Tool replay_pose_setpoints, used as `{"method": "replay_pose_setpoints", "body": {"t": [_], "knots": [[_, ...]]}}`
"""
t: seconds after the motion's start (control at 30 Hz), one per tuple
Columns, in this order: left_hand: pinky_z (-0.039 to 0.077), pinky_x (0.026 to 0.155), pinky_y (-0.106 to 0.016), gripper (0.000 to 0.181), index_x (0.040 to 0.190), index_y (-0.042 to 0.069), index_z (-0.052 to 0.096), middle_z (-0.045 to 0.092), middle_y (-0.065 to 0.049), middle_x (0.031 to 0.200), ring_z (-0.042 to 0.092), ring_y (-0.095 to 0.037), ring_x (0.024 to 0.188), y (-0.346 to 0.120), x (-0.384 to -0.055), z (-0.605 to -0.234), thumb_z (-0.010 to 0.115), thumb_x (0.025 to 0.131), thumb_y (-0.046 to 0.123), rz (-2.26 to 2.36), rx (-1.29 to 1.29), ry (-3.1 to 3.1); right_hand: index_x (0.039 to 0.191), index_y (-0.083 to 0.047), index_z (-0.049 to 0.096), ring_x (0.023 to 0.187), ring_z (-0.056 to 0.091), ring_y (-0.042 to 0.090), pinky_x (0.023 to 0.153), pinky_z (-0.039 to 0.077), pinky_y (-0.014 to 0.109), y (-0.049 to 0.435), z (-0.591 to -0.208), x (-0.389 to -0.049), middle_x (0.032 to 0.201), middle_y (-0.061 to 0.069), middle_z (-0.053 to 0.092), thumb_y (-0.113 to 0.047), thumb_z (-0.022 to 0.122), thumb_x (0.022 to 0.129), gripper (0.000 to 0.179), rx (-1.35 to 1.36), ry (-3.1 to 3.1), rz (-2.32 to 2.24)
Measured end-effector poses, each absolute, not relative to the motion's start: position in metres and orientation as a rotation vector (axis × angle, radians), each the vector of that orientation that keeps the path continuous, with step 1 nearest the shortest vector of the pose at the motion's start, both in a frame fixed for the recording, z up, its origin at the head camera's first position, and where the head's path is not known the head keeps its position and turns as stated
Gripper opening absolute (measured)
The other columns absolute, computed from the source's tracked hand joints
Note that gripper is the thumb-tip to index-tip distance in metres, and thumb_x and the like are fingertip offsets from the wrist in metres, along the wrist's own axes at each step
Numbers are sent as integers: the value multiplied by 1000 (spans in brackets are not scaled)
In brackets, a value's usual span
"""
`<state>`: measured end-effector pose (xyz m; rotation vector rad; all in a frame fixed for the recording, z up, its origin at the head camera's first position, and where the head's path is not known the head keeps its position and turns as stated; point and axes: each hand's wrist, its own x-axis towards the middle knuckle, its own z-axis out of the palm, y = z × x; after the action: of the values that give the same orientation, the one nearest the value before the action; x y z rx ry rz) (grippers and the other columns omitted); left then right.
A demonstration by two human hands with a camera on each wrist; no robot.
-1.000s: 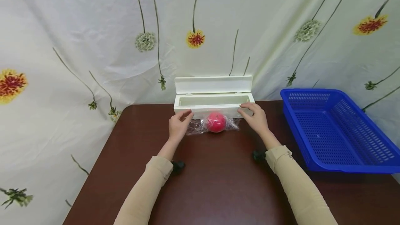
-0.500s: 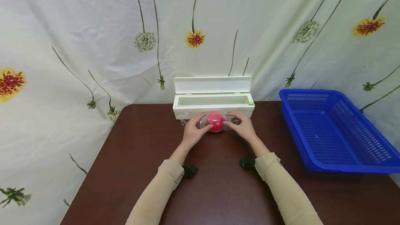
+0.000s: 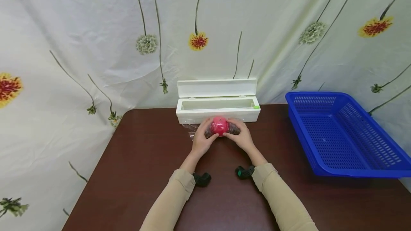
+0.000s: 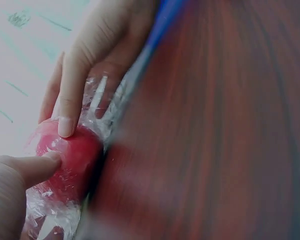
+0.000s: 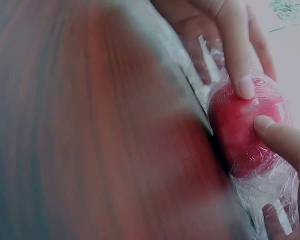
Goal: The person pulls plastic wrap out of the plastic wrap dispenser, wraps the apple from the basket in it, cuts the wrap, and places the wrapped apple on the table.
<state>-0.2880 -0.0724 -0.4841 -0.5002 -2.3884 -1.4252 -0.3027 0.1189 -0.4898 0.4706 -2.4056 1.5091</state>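
A shiny red ball (image 3: 219, 126) wrapped in clear cling film (image 3: 192, 134) sits in front of a white cling film box. My left hand (image 3: 201, 141) holds the ball from the left, fingers round its far side. From the right, my right hand (image 3: 243, 139) grips it the same way. Both thumbs press on the near face of the ball, close together, as the left wrist view shows on the red surface (image 4: 72, 160). Loose film (image 5: 270, 195) bunches out at both sides under the palms. The fingertips behind the ball are partly hidden.
The white box (image 3: 218, 116) stands with its lid (image 3: 217, 88) raised, a green cutter (image 3: 256, 107) at its right end. A blue plastic basket (image 3: 313, 152) is on the right of the dark brown table (image 3: 135, 174). A flowered curtain (image 3: 106, 20) hangs behind.
Both hands have come inward from the ends of the film and now hold the ball from either side. The right hand's move has uncovered the green cutter on the box.
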Motion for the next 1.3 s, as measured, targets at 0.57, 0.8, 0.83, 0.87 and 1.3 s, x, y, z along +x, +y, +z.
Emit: {"method": "replay_pose_setpoints", "body": {"t": [0.57, 0.8, 0.83, 0.87, 1.3], "knots": [[40, 98, -45, 55, 131, 9, 56, 52, -14, 133, 48, -29, 123, -75, -276, -498, 76, 80, 17, -1417, -515, -2275, 122, -15, 63, 121, 43, 24, 101, 34, 51, 120, -492, -289, 123, 5, 59, -20, 80, 75, 50, 517, -2374, 1453], [40, 99, -44, 56, 131, 12, 56, 56, -7, 130, 50, -25, 121, -77, -269, -496, 75, 80, 26, -1451, -463, -2272, 122, -16, 63, 117, 50, 22, 100, 36, 50, 122, -491, -282, 123, 4, 60, -23, 79, 76, 49, 512, -2373, 1527], [41, 98, -44, 56, 131, 11, 56, 57, -7, 129, 51, -25, 120, -78, -268, -495, 75, 80, 27, -1455, -452, -2275, 122, -15, 63, 116, 50, 22, 100, 37, 50, 122, -491, -280, 122, 4, 60, -23, 79, 76, 49, 515, -2370, 1532], [41, 97, -44, 56, 131, 11, 56, 57, -7, 129, 51, -25, 120, -78, -266, -495, 75, 80, 28, -1457, -445, -2277, 122, -15, 63, 116, 51, 23, 99, 37, 50, 122, -491, -279, 122, 4, 60, -24, 79, 76, 50, 518, -2367, 1529], [48, 90, -42, 53, 127, 14, 59, 60, -5, 125, 57, -24, 110, -80, -257, -493, 74, 81, 35, -1511, -369, -2278, 119, -17, 65, 108, 53, 23, 96, 40, 50, 122, -486, -266, 115, 4, 60, -27, 76, 80, 43, 469, -2384, 1564]]}}
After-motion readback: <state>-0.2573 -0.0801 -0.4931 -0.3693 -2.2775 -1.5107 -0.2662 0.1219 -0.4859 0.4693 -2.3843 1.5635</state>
